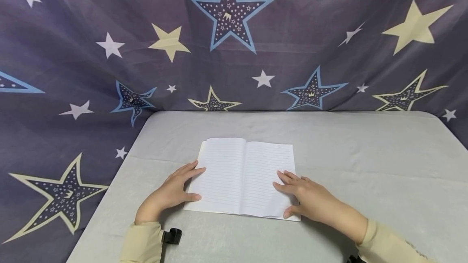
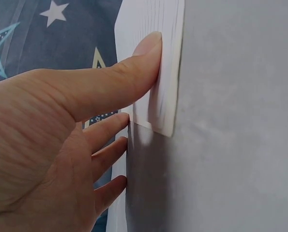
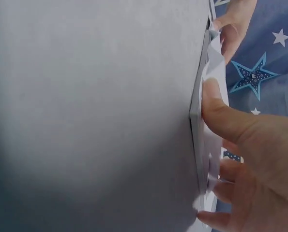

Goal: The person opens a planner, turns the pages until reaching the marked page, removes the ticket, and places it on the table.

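Observation:
An open notebook (image 1: 223, 177) with blank ruled pages lies flat on the table, its spine running away from me. My left hand (image 1: 171, 190) rests at its left edge, thumb on the page's lower left corner and fingers spread; in the left wrist view the thumb (image 2: 151, 53) lies over the lined page (image 2: 168, 14). Across the right page, my right hand (image 1: 310, 198) touches the paper with spread fingers and thumb. The right wrist view shows that thumb (image 3: 216, 104) on the notebook's edge (image 3: 197, 106), the pages slightly lifted from one another. Neither hand visibly grips anything.
A pale grey cloth covers the table (image 1: 365, 153). Behind and to the left hangs a dark curtain (image 1: 256, 68) printed with stars, meeting the table's back edge. A black strap device (image 1: 172, 236) sits at my left wrist.

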Tool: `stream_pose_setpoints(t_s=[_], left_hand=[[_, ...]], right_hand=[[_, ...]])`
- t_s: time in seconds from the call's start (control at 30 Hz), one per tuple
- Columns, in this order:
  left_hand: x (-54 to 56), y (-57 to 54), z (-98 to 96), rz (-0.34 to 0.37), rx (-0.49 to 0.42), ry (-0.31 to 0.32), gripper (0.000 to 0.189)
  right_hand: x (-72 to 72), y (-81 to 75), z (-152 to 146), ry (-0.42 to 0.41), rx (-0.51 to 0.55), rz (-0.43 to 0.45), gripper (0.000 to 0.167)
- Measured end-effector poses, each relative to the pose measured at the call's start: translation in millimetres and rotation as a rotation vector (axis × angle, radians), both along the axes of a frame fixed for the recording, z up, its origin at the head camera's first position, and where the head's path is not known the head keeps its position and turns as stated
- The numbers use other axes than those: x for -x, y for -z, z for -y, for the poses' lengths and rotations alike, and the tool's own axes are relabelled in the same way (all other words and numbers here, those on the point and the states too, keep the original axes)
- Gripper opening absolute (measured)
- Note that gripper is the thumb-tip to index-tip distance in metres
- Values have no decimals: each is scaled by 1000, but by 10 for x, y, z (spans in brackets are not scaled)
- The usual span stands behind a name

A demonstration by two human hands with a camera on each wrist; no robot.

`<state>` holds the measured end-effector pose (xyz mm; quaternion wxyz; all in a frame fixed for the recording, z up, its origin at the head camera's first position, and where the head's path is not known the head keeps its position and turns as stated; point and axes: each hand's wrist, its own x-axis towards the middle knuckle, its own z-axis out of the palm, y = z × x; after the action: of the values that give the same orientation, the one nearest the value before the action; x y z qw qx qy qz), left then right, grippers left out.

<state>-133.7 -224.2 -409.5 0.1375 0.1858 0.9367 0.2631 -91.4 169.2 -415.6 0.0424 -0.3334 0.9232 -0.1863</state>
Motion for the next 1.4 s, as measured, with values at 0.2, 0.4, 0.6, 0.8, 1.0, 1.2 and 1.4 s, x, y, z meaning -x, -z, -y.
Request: stream_pose_setpoints(t_s=[0.2,0.4,0.6,0.8,1.0,1.2,1.4], left_hand=[[-1,-1,-4,3,-1,2,76],[3,14,-3,-1,-4,1,75],[1,13,3,7,-5,4,76],[14,7,15,4,-9,12,77],[20,15,27,-7,-11,16,77],[4,25,21,-31,-15,0,77],[5,22,61,-78,-20,-24,74]], right_hand=[[-72,39,106,79,-31,-169,59],[-78,56,199,181,6,-275,58],[-53,46,284,318,116,-241,97],[-40,0,474,362,219,-236,118],[-38,-44,744,312,243,-231,115],[-101,-73,1018,184,204,-149,96],[-194,-63,1155,91,54,-58,81]])
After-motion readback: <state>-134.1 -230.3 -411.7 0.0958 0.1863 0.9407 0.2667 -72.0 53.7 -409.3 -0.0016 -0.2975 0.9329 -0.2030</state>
